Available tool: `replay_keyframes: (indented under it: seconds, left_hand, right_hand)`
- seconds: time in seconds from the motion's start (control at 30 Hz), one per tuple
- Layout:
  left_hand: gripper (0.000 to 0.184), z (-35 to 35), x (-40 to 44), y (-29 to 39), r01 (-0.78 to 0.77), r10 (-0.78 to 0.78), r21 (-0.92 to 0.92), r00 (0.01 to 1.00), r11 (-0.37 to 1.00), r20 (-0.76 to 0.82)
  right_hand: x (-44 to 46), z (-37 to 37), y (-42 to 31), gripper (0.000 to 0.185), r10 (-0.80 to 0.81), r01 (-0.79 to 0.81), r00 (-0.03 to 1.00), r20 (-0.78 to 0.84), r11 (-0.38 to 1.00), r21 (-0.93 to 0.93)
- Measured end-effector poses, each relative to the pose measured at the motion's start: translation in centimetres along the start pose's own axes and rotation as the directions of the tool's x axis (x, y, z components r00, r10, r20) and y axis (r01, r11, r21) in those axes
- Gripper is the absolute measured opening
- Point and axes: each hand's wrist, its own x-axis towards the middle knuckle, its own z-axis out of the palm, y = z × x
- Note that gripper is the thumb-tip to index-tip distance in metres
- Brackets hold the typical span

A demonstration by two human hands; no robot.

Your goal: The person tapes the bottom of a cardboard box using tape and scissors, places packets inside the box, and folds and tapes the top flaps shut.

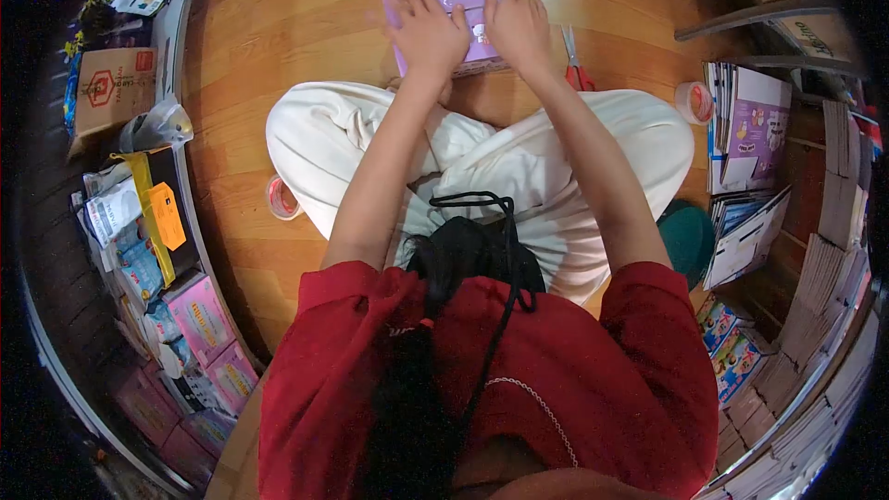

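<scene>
A purple cardboard box [463,6] with printed lettering lies on the wooden floor in front of my crossed legs. My left hand [428,30] rests flat on the left part of its top, fingers spread and slightly blurred. On the right part of the top lies my right hand [519,26], its fingers stretched out and pointing away from me. Neither hand is wrapped round anything. Just right of the box, close to my right wrist, are scissors [576,63] with red handles.
Rolls of tape lie beside my right knee [694,102] and left knee [282,197]. Flat purple cartons [757,130] stand at the right in front of stacked cardboard [815,287]. A shelf at the left holds a brown box [113,83], packets and pink boxes [201,317].
</scene>
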Motion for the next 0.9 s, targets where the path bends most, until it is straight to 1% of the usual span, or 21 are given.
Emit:
replay_keyframes:
  seconds: [0.07,0.1,0.17,0.2,0.3,0.37,0.4,0.47,0.5,0.57,0.6,0.63,0.67,0.7,0.77,0.87,0.9]
  left_hand:
    - [0.061,0.4,0.5,-0.6,-0.23,0.234,0.054,0.968,0.972,-0.093]
    - [0.06,0.8,0.6,-0.9,-0.263,0.259,-0.029,0.961,0.964,-0.102]
    - [0.057,1.7,0.7,-1.3,-0.326,0.307,-0.196,0.944,0.925,-0.122]
    - [0.057,1.9,0.7,-1.3,-0.323,0.309,-0.201,0.946,0.925,-0.096]
    - [0.058,2.1,1.3,-1.7,-0.32,0.319,-0.198,0.947,0.926,-0.036]
    - [0.058,2.3,1.4,-1.8,-0.328,0.333,-0.189,0.943,0.926,-0.008]
    - [0.058,2.0,1.4,-2.0,-0.338,0.35,-0.245,0.937,0.909,0.005]
    - [0.059,1.4,1.8,-2.7,-0.355,0.39,-0.355,0.92,0.865,0.029]
    - [0.063,0.7,1.6,-3.1,-0.369,0.411,-0.428,0.912,0.825,0.007]
    - [0.071,-1.0,0.4,-3.9,-0.389,0.451,-0.564,0.892,0.729,-0.033]
    - [0.077,-1.6,-0.4,-3.9,-0.467,0.506,-0.453,0.862,0.76,-0.039]
    - [0.082,-2.1,-1.3,-3.9,-0.537,0.56,-0.337,0.828,0.773,-0.036]
    - [0.088,-2.3,-1.8,-3.8,-0.601,0.611,-0.218,0.791,0.769,-0.027]
    - [0.091,-2.2,-1.6,-3.9,-0.612,0.622,-0.182,0.783,0.77,-0.003]
    - [0.098,-2.1,-1.2,-4.0,-0.625,0.631,-0.104,0.775,0.774,0.036]
    - [0.094,-2.1,-1.2,-3.9,-0.597,0.604,-0.091,0.791,0.797,0.098]
    - [0.094,-2.0,-1.3,-3.9,-0.596,0.606,-0.113,0.791,0.795,0.088]
  right_hand:
    - [0.2,-0.7,-0.1,0.051,-0.236,0.232,0.972,-0.017,0.965,-0.121]
    - [0.1,-1.3,-0.4,0.052,-0.346,0.339,0.938,-0.009,0.923,-0.183]
    - [-0.5,-0.3,0.0,0.051,-0.364,0.372,0.927,0.084,0.923,-0.098]
    - [-0.8,0.1,0.2,0.05,-0.374,0.383,0.919,0.128,0.922,-0.053]
    - [-0.6,0.7,0.4,0.048,-0.356,0.369,0.92,0.167,0.927,-0.059]
    - [-0.6,0.7,0.4,0.05,-0.367,0.387,0.911,0.188,0.918,-0.085]
    - [-0.6,0.5,0.4,0.051,-0.371,0.395,0.907,0.198,0.913,-0.1]
    - [-0.6,0.0,0.3,0.053,-0.342,0.341,0.935,0.098,0.94,0.027]
    - [-0.7,-0.2,0.1,0.054,-0.322,0.316,0.946,0.049,0.944,0.097]
    - [-0.5,-0.8,-0.1,0.057,-0.13,0.138,0.989,-0.077,0.985,0.102]
    - [-0.4,-1.1,0.1,0.059,-0.026,0.041,0.991,-0.134,0.993,0.111]
    - [-0.4,-1.4,0.3,0.059,0.107,-0.119,0.992,0.064,0.966,0.228]
    - [-0.3,-1.6,0.7,0.059,0.211,-0.293,0.939,0.272,0.905,0.309]
    - [-0.1,-1.7,1.0,0.059,0.278,-0.467,0.836,0.473,0.813,0.349]
    - [0.4,-1.1,1.6,0.058,0.251,-0.422,0.847,0.468,0.853,0.307]
    - [0.5,-1.1,1.4,0.057,0.244,-0.389,0.861,0.446,0.881,0.27]
    - [0.5,-1.3,1.3,0.056,0.247,-0.384,0.865,0.437,0.886,0.26]
